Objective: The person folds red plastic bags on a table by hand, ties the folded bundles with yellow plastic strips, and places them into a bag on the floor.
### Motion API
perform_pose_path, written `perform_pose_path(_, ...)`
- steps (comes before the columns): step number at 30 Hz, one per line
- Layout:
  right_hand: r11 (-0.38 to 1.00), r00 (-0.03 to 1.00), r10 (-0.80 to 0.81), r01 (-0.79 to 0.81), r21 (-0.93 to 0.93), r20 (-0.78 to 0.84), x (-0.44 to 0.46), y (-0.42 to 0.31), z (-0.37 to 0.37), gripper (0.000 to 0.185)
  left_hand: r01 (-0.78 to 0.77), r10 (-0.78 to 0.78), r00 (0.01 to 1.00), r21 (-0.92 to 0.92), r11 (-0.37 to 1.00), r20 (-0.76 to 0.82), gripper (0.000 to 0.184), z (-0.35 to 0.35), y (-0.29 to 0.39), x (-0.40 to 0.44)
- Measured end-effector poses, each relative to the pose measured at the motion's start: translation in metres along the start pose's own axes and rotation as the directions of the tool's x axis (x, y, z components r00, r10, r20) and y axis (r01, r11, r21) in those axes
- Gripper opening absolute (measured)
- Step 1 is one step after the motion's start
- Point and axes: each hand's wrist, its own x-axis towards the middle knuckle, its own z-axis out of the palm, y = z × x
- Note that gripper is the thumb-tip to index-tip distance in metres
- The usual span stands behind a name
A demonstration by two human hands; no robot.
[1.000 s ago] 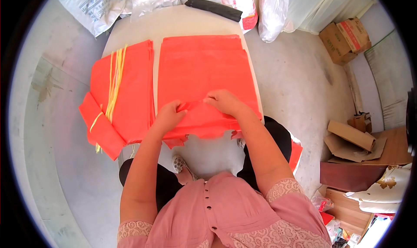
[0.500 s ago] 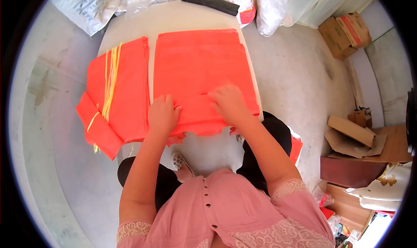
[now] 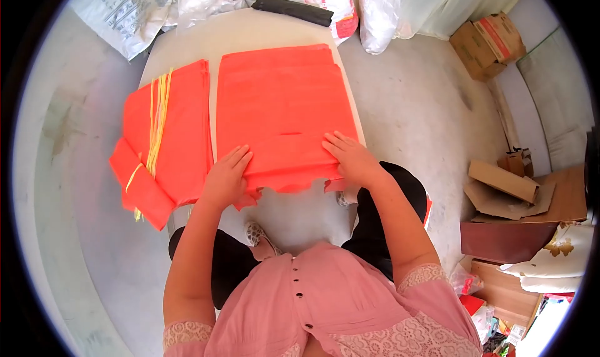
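A stack of flat red sheets (image 3: 284, 101), thin plastic or cloth, lies on the pale table, with its cut, uneven near edge hanging over the front. My left hand (image 3: 226, 174) rests on the near left corner of the stack, fingers stretched out. At the near right side, my right hand (image 3: 351, 158) lies with its fingers extended over the edge. Both thumbs are partly hidden. To the left sits a second red pile (image 3: 187, 113) with yellow strings (image 3: 159, 116) across it. A smaller folded red bundle (image 3: 145, 185), tied with yellow string, lies at that pile's near corner.
A black roll (image 3: 292, 11) lies at the table's far end (image 3: 231, 27). White sacks (image 3: 128, 16) stand beyond it. On the right are a closed cardboard box (image 3: 489, 44), an opened carton (image 3: 506, 191) and a brown cabinet (image 3: 506, 241). My legs are by the table's near edge.
My right hand has moved from over the stack out to its near right edge. My left hand has shifted slightly toward me. The sheets' near part now lies flatter.
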Motion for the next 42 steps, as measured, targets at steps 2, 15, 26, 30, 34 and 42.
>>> perform_pose_path(2,1.0,0.999,-0.01,0.009,-0.02,-0.043,-0.001,0.005,0.005,0.068,0.008,-0.008,1.0,0.024,1.0,-0.002,0.056,0.003,-0.001,0.0)
perform_pose_path(15,0.893,0.969,0.215,-0.246,0.376,0.123,-0.011,0.006,-0.055,0.045,0.3,-0.265,0.948,-0.216,0.929,0.177,0.027,-0.047,0.014,0.012)
perform_pose_path(26,0.614,0.932,0.33,-0.332,0.716,0.15,0.021,0.049,-0.06,0.023,0.611,-0.488,0.784,-0.616,0.496,0.385,0.02,-0.048,-0.035,0.045)
perform_pose_path(30,0.606,0.918,0.382,-0.338,0.72,0.11,0.044,0.075,-0.039,0.026,0.637,-0.501,0.734,-0.721,0.272,0.459,0.032,-0.045,-0.037,0.057)
perform_pose_path(34,0.579,0.921,0.381,-0.309,0.754,0.084,0.06,0.09,-0.025,0.021,0.62,-0.583,0.687,-0.769,0.158,0.434,0.046,-0.031,-0.039,0.061)
perform_pose_path(42,0.464,0.847,0.529,-0.34,0.818,0.052,0.061,0.094,0.0,0.033,0.535,-0.741,0.67,-0.721,0.44,0.045,0.038,0.029,-0.053,0.066)
